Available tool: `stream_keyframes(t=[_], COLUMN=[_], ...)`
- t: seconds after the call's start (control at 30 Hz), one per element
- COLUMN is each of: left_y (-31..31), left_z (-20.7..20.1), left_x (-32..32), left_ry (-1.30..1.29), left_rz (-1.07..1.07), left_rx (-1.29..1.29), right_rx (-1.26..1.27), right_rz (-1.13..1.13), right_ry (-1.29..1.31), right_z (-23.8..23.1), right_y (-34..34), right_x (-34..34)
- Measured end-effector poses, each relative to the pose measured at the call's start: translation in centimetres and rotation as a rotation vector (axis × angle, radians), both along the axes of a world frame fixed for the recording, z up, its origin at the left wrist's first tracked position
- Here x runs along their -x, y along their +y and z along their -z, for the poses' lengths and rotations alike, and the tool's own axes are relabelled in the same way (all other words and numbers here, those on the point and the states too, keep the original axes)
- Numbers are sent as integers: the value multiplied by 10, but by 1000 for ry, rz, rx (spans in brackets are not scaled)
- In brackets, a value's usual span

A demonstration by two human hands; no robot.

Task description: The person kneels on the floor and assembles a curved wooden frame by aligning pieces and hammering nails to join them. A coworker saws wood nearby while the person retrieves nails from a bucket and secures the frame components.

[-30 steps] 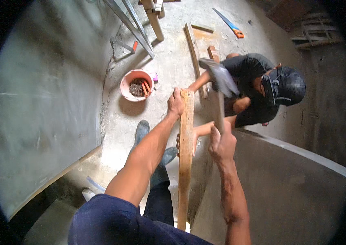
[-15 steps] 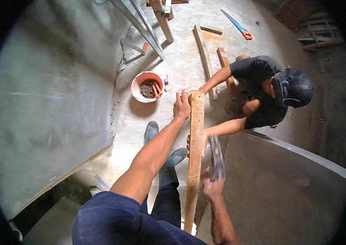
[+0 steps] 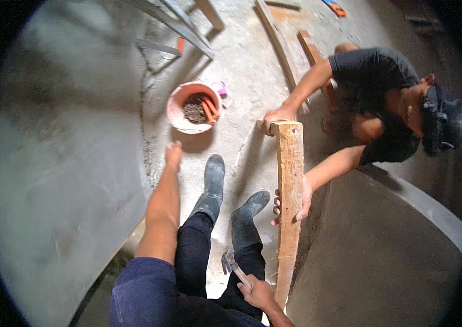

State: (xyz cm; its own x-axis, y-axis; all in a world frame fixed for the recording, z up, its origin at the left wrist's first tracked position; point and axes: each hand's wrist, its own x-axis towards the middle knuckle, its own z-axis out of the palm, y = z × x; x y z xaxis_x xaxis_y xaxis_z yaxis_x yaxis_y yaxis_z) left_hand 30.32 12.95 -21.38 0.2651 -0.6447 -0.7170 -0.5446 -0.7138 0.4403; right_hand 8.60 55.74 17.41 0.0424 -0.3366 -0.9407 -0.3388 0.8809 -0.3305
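Observation:
My right hand (image 3: 258,294) grips the wooden handle of a claw hammer (image 3: 240,277). Its metal head points up and left, over my legs. My left hand (image 3: 172,156) is held out just below a pale pink bucket (image 3: 173,111), apart from it; its fingers are foreshortened and blurred. A long wooden beam (image 3: 290,218) runs from the middle of the view down beside my right hand. A co-worker in dark clothes holds it, one hand (image 3: 279,116) at its top end and the other hand (image 3: 306,197) around its middle. In the bucket lie orange sticks (image 3: 208,111) and dark bits (image 3: 193,110).
My grey boots (image 3: 214,180) stand on the concrete floor. A large grey panel (image 3: 62,163) rises at left, another dark panel (image 3: 372,245) at right. Metal legs (image 3: 182,30), timber pieces (image 3: 280,46) and an orange-handled saw (image 3: 338,8) are farther off.
My left hand has left the beam's top end and moved left toward the bucket. The hammer has come down and left, away from the beam. The view has shifted.

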Motion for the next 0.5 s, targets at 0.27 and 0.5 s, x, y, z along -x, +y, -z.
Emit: stream_keyframes(t=[0.27, 0.5], left_y=[-118, -100], left_z=[51, -14], left_x=[30, 60], left_ry=[288, 569], left_rz=[-540, -153], left_rx=[291, 160], right_rx=[-139, -111], right_rz=[128, 237], right_ry=[94, 277], right_z=[6, -52], right_y=[-8, 2], right_x=[-25, -57])
